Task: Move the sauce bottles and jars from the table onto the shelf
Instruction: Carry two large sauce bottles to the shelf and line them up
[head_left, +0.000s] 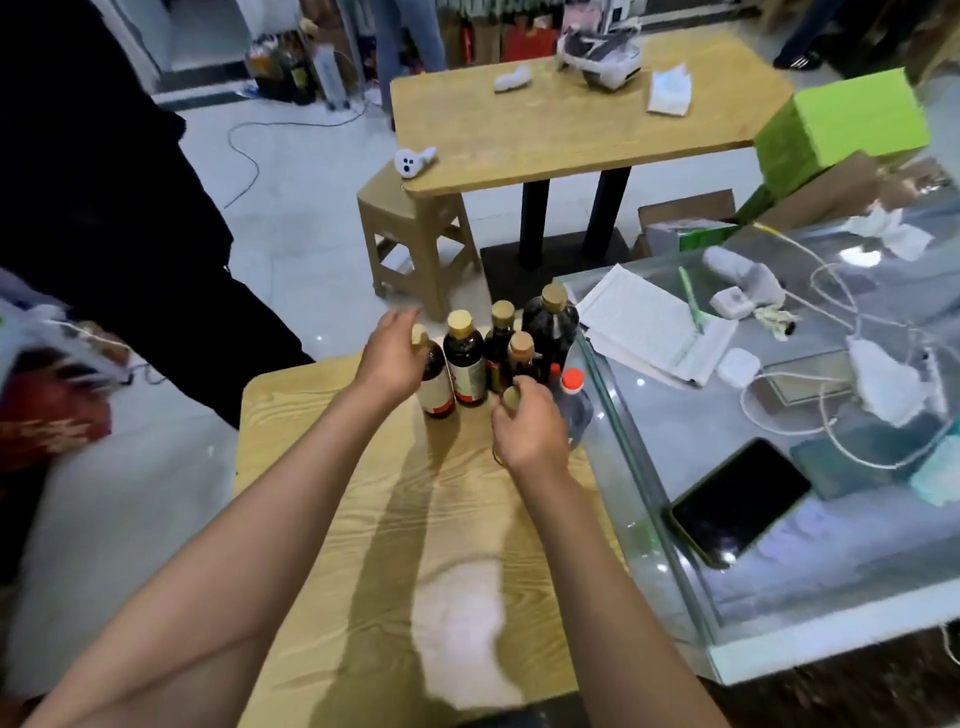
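Several dark sauce bottles with gold caps stand in a cluster at the far end of the wooden table (332, 519). My left hand (392, 353) grips the neck of the leftmost bottle (435, 387), which has a white and red label. My right hand (527, 428) closes on the gold cap of a near bottle (511, 399), whose body is hidden under the hand. Behind them stand a labelled dark bottle (464, 364), a slim bottle (501, 338), a short one (521, 356) and a big dark bottle (551, 325). A clear bottle with a red cap (573, 395) stands at the right.
A glass counter (779, 597) abuts the table on the right, with a phone (740, 501), papers (649, 325), chargers and cables on it. A person in dark clothes (104, 208) stands at the left. Farther back are a stool (415, 239) and a second wooden table (571, 119).
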